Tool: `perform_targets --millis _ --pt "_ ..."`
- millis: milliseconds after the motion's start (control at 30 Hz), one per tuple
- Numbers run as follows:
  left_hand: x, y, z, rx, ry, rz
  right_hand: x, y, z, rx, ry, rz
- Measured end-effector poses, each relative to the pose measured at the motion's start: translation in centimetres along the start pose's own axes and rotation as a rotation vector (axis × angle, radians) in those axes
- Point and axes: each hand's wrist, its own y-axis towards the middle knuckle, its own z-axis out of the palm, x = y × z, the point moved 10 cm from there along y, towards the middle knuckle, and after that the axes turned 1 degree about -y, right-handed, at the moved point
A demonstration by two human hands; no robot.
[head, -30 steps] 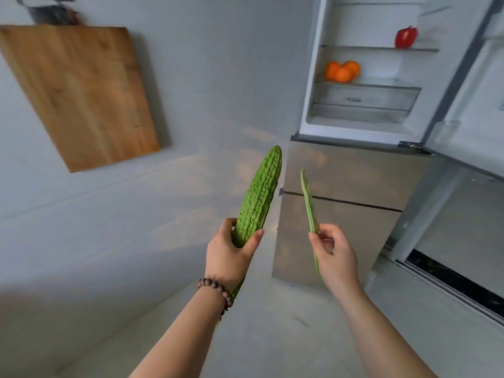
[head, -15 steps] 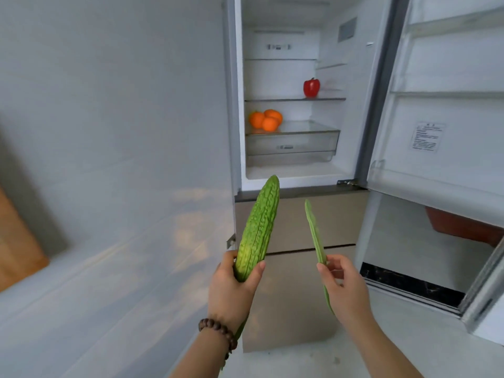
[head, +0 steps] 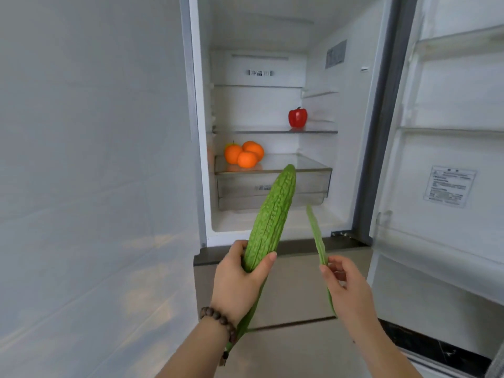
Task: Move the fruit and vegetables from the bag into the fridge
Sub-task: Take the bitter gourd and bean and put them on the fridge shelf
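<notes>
Left hand [head: 236, 279] wrapped around a bitter gourd [head: 272, 216], right hand [head: 347, 289] pinching a thin green bean [head: 316, 236] — both held upright before the open fridge [head: 351, 132]. Likely trouble: bean slipping from so light a pinch, or gourd tip knocking the drawer [head: 272, 186] or rolling the oranges [head: 243, 154] — red pepper [head: 297, 117] safely above.

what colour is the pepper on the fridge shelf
Red, with a dark stem; the pepper shows clearly in the head view.

A red pepper [head: 297, 117] stands on the fridge's glass shelf [head: 272, 131], three oranges [head: 243, 154] on the drawer cover [head: 297, 163] below
</notes>
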Motion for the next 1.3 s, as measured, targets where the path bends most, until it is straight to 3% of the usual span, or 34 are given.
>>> perform_targets --millis 400,567,767,967,1100,1300 --pt "-10.4 23.4 1.7 -0.132 0.248 0.23 0.6 19.5 -1.0 -0.042 0.044 -0.105" --pt "-12.1 33.0 0.4 -0.121 0.208 0.125 2.2 24.6 0.5 -0.027 0.052 -0.166" --pt "-9.5 42.7 -1.0 -0.02 0.147 -0.03 4.5 29.9 3.2 -0.076 0.111 -0.251" --pt "-8.8 47.2 -1.6 -0.184 0.409 0.12 8.2 33.4 4.7 -0.128 0.146 -0.348" --pt "-8.1 48.2 -1.7 -0.24 0.453 0.144 9.3 35.2 5.7 -0.113 0.149 -0.386" --pt "-7.4 49.4 0.1 -0.066 0.725 0.056 11.1 36.8 7.1 -0.064 0.185 -0.445"
